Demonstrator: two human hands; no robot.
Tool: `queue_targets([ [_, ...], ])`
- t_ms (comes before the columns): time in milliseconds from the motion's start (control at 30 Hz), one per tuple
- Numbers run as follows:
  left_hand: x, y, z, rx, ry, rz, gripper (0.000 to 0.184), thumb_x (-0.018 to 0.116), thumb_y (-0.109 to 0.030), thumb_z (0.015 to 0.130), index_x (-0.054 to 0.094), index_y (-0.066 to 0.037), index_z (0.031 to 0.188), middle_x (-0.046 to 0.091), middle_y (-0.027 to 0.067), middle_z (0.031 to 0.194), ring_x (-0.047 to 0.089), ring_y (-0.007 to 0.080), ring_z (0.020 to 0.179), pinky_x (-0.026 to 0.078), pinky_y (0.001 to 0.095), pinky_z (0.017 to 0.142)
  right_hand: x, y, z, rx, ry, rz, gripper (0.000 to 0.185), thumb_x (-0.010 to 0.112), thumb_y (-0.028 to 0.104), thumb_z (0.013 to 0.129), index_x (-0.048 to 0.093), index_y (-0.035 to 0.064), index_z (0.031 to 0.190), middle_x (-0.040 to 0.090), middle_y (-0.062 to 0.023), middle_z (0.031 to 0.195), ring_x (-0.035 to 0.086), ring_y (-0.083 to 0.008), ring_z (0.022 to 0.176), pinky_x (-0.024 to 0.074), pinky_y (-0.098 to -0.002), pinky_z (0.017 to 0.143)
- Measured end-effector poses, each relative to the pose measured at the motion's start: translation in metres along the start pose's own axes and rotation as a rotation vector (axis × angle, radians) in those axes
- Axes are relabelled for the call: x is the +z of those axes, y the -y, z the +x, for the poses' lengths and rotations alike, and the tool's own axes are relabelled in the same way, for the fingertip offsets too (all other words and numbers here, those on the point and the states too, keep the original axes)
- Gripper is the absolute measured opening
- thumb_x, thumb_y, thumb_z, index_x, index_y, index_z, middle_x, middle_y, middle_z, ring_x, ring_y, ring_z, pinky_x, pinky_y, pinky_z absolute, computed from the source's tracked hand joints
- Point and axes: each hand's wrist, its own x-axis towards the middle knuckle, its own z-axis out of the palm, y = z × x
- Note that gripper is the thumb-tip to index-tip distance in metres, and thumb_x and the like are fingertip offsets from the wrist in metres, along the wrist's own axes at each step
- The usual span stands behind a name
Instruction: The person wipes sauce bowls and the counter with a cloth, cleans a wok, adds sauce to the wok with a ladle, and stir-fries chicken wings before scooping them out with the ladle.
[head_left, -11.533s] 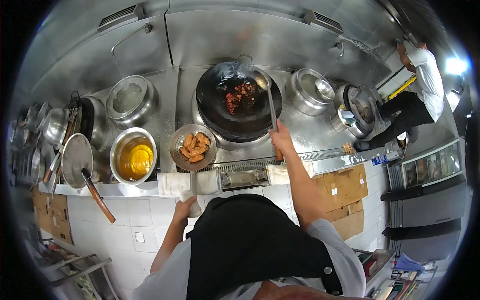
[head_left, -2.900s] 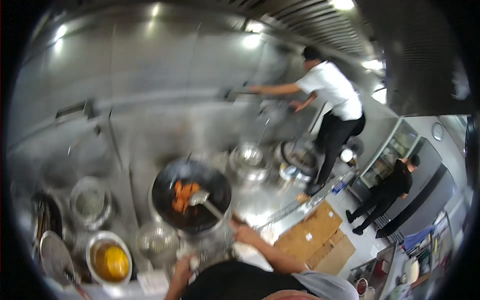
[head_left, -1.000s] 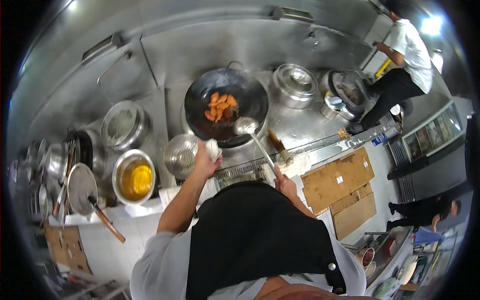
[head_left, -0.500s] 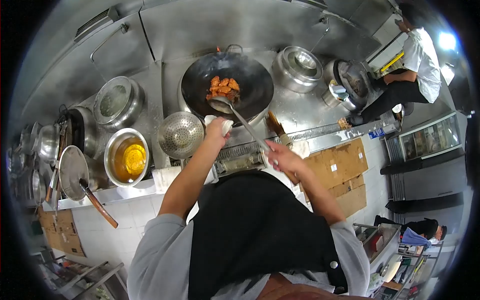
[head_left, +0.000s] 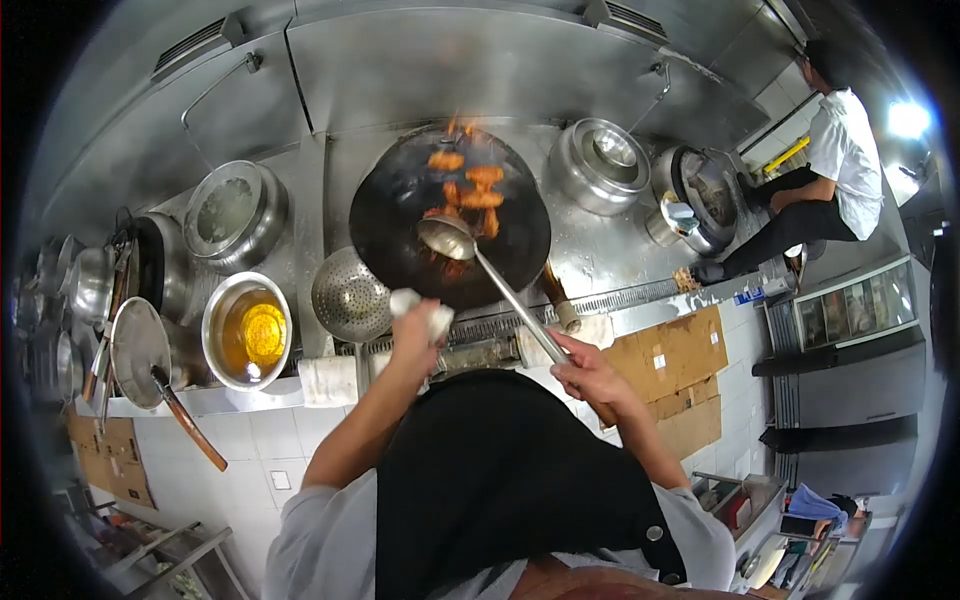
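My left hand (head_left: 410, 335) is closed round a folded white cloth (head_left: 437, 320) at the near left rim of a black wok (head_left: 385, 220). Whether it also grips a wok handle beneath the cloth is hidden. In my right hand (head_left: 588, 374) is the long handle of a metal ladle (head_left: 512, 300), its bowl over the wok. Reddish-brown food pieces (head_left: 482, 198) are spread across the wok's middle and far side, some seemingly in the air. Small flames (head_left: 462, 128) show at the far rim. A perforated strainer (head_left: 350, 295) lies left of the wok.
A metal bowl of yellow oil (head_left: 248, 372) and a mesh skimmer (head_left: 140, 350) stand at the left. Lidded metal pots (head_left: 600, 175) sit right of the wok. A brush (head_left: 562, 305) lies near the front edge. Another person (head_left: 845, 170) is at the far right.
The wok has tipped, its near side now lower and closer to me. The food has gone from a heap to scattered pieces. My left hand has moved down and left; the right hand is lower.
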Motion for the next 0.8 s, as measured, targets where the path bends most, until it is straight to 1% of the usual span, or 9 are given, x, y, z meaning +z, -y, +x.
queue_targets([
  [100,0.033,-0.02,0.057,-0.132,0.044,0.046,0.01,0.07,-0.017,0.089,0.064,-0.013,0.095,0.065,0.005,0.079,0.062,0.0196,0.066,0.045,0.0327,0.051,-0.012,0.001,0.012,0.049,0.094,0.09,0.074,0.069,0.017,0.096,0.035,0.0104,0.161,0.051,-0.0004,0.073,0.047,-0.0081,0.056,0.0444,-0.0274,0.051],
  [167,0.021,-0.006,0.083,-0.13,0.051,0.072,0.009,0.07,-0.014,0.088,0.063,-0.011,0.094,0.066,0.0053,0.081,0.063,0.0194,0.067,0.046,0.0336,0.051,-0.025,-0.014,0.053,0.071,-0.044,-0.281,0.073,0.068,0.02,0.095,0.036,0.0128,0.161,0.051,-0.0009,0.071,0.049,-0.0089,0.058,0.0454,-0.0279,0.053],
  [233,-0.005,0.015,0.083,-0.034,0.07,0.002,0.011,0.068,-0.009,0.088,0.063,-0.008,0.098,0.066,0.0062,0.084,0.064,0.02,0.068,0.05,0.0354,0.054,-0.033,-0.04,0.095,0.06,-0.122,-0.368,0.074,0.07,0.022,0.094,0.036,0.0135,0.16,0.066,-0.0129,0.079,0.064,-0.0232,0.064,0.053,-0.0357,0.06],
  [300,-0.045,0.042,0.073,0.107,0.125,0.004,0.016,0.067,-0.005,0.087,0.063,-0.007,0.102,0.066,0.0057,0.086,0.065,0.0208,0.07,0.054,0.0373,0.057,-0.033,-0.08,0.129,-0.517,-0.446,-0.713,0.075,0.071,0.022,0.092,0.037,0.0132,0.159,0.072,-0.0265,0.108,0.072,-0.043,0.088,0.0569,-0.0458,0.075],
  [333,-0.063,0.05,0.06,0.061,0.094,0.015,0.018,0.067,-0.005,0.087,0.063,-0.007,0.104,0.066,0.0051,0.086,0.066,0.021,0.071,0.055,0.038,0.059,-0.014,-0.033,0.104,-0.245,-0.411,-0.665,0.078,0.073,0.022,0.09,0.036,0.0124,0.158,0.062,-0.0303,0.126,0.063,-0.0502,0.108,0.0543,-0.0516,0.088],
  [467,-0.069,0.042,0.007,-0.089,-0.092,0.146,0.015,0.068,-0.006,0.086,0.063,-0.008,0.1,0.066,0.0041,0.086,0.066,0.0198,0.072,0.054,0.037,0.058,-0.005,-0.042,0.065,-0.496,-0.322,-0.444,0.075,0.072,0.015,0.093,0.036,0.0117,0.159,0.072,-0.0209,0.099,0.068,-0.0279,0.072,0.0564,-0.0377,0.069],
  [533,-0.026,0.012,-0.001,-0.04,-0.039,0.097,0.01,0.067,-0.011,0.089,0.063,-0.01,0.098,0.066,0.0038,0.085,0.064,0.0185,0.071,0.051,0.0352,0.056,-0.001,0.003,0.016,0.019,0.052,0.101,0.073,0.069,0.011,0.094,0.037,0.013,0.16,0.061,-0.0062,0.081,0.054,-0.011,0.065,0.049,-0.0275,0.058],
  [633,0.022,-0.013,0.042,-0.036,0.002,-0.007,0.012,0.07,-0.01,0.086,0.061,-0.011,0.094,0.065,0.0043,0.083,0.064,0.0179,0.068,0.046,0.0326,0.049,-0.015,-0.009,0.028,0.073,0.074,0.026,0.071,0.067,0.009,0.095,0.039,0.0156,0.16,0.049,0.0022,0.077,0.05,-0.0047,0.066,0.043,-0.0227,0.054],
  [800,-0.004,0.015,0.088,0.001,0.101,0.037,0.012,0.071,-0.009,0.086,0.062,-0.009,0.093,0.065,0.005,0.085,0.064,0.0189,0.069,0.048,0.0339,0.052,-0.047,-0.042,0.13,-0.384,-0.146,-0.604,0.076,0.071,0.018,0.091,0.038,0.0138,0.159,0.071,-0.0218,0.1,0.07,-0.035,0.082,0.0558,-0.0406,0.072],
])
